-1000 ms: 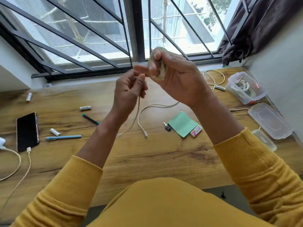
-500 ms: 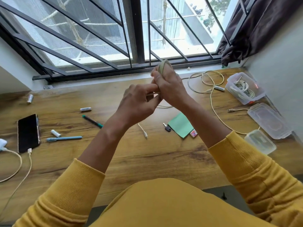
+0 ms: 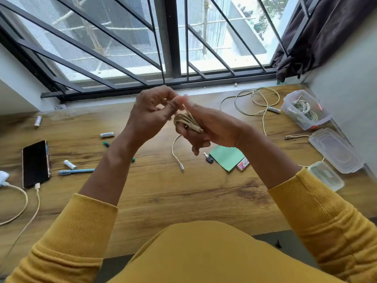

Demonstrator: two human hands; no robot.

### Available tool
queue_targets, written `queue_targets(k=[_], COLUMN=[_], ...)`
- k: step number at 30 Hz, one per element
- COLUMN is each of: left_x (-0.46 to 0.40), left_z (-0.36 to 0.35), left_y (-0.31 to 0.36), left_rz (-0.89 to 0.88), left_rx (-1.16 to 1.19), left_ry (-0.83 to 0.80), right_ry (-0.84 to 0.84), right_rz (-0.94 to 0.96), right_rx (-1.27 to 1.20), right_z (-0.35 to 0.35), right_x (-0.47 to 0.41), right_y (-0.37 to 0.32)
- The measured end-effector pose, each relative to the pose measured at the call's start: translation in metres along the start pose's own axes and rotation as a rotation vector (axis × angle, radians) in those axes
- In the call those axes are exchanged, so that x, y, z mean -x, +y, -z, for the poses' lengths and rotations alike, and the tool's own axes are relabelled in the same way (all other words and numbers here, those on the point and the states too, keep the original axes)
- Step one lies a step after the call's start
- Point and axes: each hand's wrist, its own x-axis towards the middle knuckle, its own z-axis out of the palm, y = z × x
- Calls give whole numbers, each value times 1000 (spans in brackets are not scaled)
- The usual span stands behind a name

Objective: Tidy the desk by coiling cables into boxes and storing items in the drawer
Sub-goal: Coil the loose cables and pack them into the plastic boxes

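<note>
Now | cable coil (image 3: 186, 121) wound round right hand (image 3: 206, 129) | left hand (image 3: 152, 113) pinching strand

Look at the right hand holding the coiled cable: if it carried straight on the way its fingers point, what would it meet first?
The right hand points left, toward the left hand, which sits almost against it at the coiled cable. It would probably meet the left hand's fingers first, though one view leaves depth uncertain.
</note>
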Motion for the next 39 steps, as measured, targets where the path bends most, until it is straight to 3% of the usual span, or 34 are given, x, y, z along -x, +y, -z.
queue_targets(k=[5,23,29,34,39], left_x=[9,13,14,14,13], left_z=[-6,-20,-20,-20,-20], left_y=[2,16,15,16,16], left_rz=[123,496,399,276,262], left_rx=[341,758,661,505,489], left_ry=[44,267,256,196,174], right_ry=[-23,-109,-123,-130,-145], right_rz=[145,222,191,68,77], right_rx=[-71,-57,-117,-33,25], right_z=[2,2,1,0,0], right_x=[3,0,5,5,4], right_y=[2,3,7,8,4])
